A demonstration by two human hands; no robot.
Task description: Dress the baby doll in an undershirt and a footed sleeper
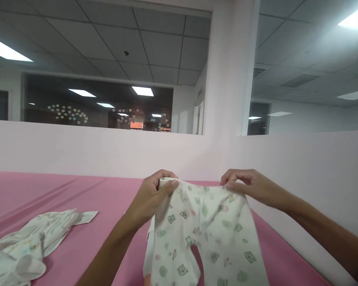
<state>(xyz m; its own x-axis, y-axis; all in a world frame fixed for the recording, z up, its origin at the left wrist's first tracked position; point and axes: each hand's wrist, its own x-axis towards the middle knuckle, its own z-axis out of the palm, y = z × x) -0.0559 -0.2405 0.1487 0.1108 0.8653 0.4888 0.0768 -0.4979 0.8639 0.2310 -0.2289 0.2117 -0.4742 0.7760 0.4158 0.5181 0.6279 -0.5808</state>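
A pair of small white pants [209, 222] with printed animal faces and green leaf shapes hangs upright in front of me. My left hand [156, 188] pinches the waistband at its left corner, thumb on the near side. At the right corner my right hand [241, 180] grips the same waistband between thumb and fingers. The waistband is stretched between both hands, and the two legs hang down past the lower edge of the view. Behind the left leg a white piece [149, 254] shows in part; the pants hide the rest.
A crumpled white printed garment [32, 242] lies at the left on the pink padded surface [107, 222]. A white wall [107, 153] with windows rises behind it, meeting another wall [310, 182] on the right.
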